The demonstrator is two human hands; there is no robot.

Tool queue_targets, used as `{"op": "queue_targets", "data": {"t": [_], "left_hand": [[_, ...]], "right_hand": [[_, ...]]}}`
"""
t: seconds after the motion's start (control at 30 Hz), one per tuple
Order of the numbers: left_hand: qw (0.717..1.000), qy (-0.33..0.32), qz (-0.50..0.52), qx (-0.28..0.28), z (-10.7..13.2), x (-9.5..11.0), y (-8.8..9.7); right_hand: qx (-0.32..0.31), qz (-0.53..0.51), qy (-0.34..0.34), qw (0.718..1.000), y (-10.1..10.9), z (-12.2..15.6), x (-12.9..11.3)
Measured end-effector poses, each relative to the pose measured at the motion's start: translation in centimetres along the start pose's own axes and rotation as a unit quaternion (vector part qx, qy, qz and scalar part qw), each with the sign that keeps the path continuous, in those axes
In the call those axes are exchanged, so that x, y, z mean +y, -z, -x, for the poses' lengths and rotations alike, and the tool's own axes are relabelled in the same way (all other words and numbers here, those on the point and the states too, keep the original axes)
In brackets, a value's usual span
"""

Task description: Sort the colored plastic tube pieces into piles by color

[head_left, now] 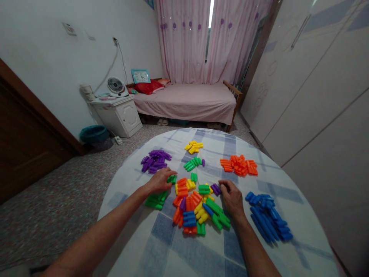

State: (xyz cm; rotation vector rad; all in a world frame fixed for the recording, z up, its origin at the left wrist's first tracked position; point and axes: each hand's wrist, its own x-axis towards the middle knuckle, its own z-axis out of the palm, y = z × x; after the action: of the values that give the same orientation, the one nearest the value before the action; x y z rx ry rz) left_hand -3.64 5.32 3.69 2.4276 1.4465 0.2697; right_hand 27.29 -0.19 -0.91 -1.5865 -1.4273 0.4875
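My left hand (159, 181) is at the left of a mixed heap of plastic building blocks (191, 204), its fingers closed at a small green block (172, 179). Just below that hand lie more green blocks (156, 200). On the heap's right side my right hand (232, 197) has curled fingers, with the fingertips at a purple block (215, 189). The heap mixes orange, yellow, green, blue and purple pieces, among them a long green block (217, 214) and a blue block (189, 218). Parts of both hands' fingertips are hidden.
Sorted piles ring the heap: purple blocks (155, 161), yellow blocks (193, 147), green blocks (192, 164) with one purple piece beside them, orange blocks (240, 165) and blue blocks (268, 217). A checked cloth covers the round table (184, 256). Beyond stands a bed (187, 100).
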Motion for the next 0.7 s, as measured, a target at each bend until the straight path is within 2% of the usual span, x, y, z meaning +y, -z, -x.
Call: {"op": "queue_targets", "data": {"t": [0.2, 0.3, 0.4, 0.47, 0.53, 0.6, 0.7], "left_hand": [[0.994, -0.028, 0.084, -0.065, 4.2, -0.8, 1.5], [0.990, -0.024, 0.119, -0.069, 5.7, -0.8, 1.8], [0.989, -0.016, 0.135, -0.053, 5.6, -0.6, 1.7], [0.990, 0.002, 0.142, -0.020, 4.3, -0.4, 1.5], [0.989, 0.033, 0.141, 0.025, 1.9, 0.0, 1.1], [0.989, 0.065, 0.123, 0.059, -1.2, 0.5, 0.7], [0.990, 0.091, 0.080, 0.073, -6.2, 1.5, -0.2]], "right_hand": [[0.000, 0.009, 0.007, 1.000, -0.1, -0.1, 0.2], [0.000, 0.011, 0.011, 1.000, -0.1, -0.1, 0.1], [0.003, 0.010, 0.009, 1.000, -0.1, 0.0, 0.0], [0.004, 0.005, 0.009, 1.000, -0.1, 0.0, 0.0], [0.003, 0.004, 0.007, 1.000, -0.1, 0.0, 0.1], [0.002, 0.003, 0.004, 1.000, -0.1, 0.0, 0.1], [-0.002, 0.003, 0.000, 1.000, -0.1, 0.0, 0.2]]}}
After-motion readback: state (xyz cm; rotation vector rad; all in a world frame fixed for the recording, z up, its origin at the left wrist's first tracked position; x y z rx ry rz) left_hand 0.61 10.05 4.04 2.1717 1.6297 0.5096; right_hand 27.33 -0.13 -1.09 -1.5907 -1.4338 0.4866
